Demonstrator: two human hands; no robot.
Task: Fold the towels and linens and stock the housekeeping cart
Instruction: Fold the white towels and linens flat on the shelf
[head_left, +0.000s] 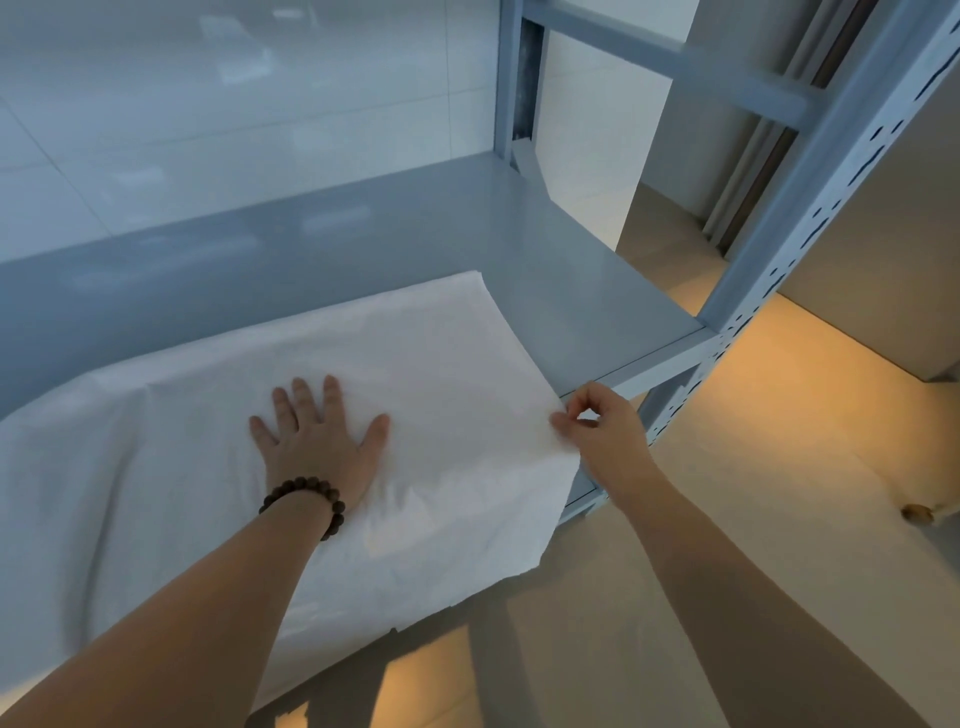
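Here a white linen sheet lies spread over the grey metal shelf, covering its front part and hanging over the front edge. The back strip and the right end of the shelf show bare metal. The left hand, with a bead bracelet at its wrist, rests flat on the middle of the cloth, its fingers straight, spread and holding nothing. The right hand pinches the sheet's right edge between thumb and forefinger, close to the shelf's front right corner. The cloth looks thin, light and limp, so it will likely sag, crease and slide on the smooth painted metal unless pinned. The best hold seems to be at edges and corners, with a flat palm anchoring the middle while a fold is drawn across.
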